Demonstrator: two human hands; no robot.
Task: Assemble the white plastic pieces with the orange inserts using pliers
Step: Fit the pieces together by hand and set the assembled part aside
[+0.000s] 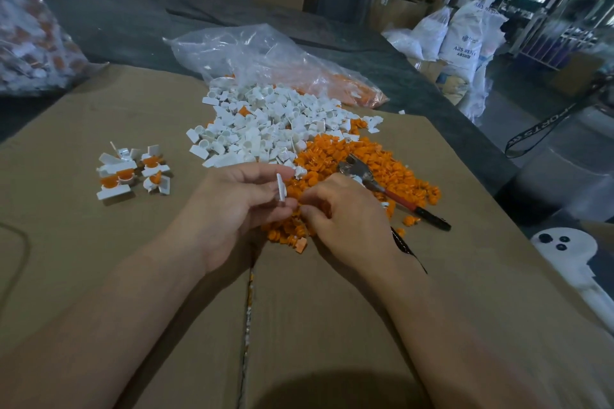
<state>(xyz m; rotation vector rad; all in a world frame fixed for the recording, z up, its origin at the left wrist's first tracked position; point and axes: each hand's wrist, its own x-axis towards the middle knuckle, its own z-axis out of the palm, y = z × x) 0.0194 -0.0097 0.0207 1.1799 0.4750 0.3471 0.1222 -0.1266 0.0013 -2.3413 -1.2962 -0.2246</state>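
Observation:
My left hand (239, 206) pinches a white plastic piece (281, 188) upright between thumb and fingers. My right hand (342, 212) is curled right beside it, fingertips meeting the left hand's; what those fingertips hold is hidden. Just beyond both hands lies a heap of orange inserts (352, 163). Behind that is a heap of white pieces (265, 119). The pliers (382, 186), with metal jaws and red and black handles, lie on the orange heap behind my right hand. A small group of assembled white-and-orange pieces (133, 173) sits to the left.
Everything rests on flattened cardboard (99, 116) with a seam running toward me. A clear plastic bag (265, 56) with orange parts lies behind the heaps. Another bag of parts (30, 33) stands far left. White sacks (461, 36) and boxes stand beyond the right edge.

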